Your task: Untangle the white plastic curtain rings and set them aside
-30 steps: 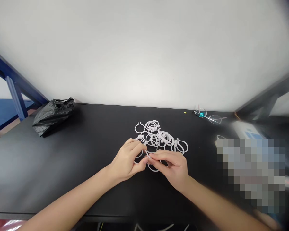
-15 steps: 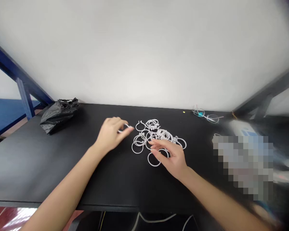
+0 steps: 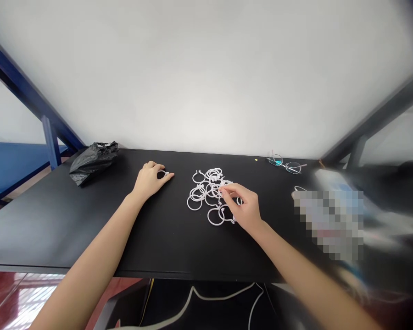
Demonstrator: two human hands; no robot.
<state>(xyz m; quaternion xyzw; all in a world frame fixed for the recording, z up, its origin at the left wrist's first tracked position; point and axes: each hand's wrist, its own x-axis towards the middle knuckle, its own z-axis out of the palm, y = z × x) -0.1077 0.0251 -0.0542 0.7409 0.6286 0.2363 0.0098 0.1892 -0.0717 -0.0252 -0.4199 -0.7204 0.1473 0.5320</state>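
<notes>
Touching or nearly touching a pile of thin, white, round rings [image 3: 215, 185] that look like plastic, the right hand [image 3: 245, 206] has its thumb and fingertips close together; I can't tell if they pinch 1. The pile lies on the flat, black tabletop [image 3: 158, 233]. Left of it, the left hand [image 3: 148, 179] curls around 1 small white ring [image 3: 166, 173], but I can't tell if it grips. Lifting just 1 ring gently seems best, because overlapping rings may snag.

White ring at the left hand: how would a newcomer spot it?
On the black table, look left of the pile of white rings, toward the plastic bag. The left hand partly covers a single ring. It alone sits apart from the pile.
</notes>
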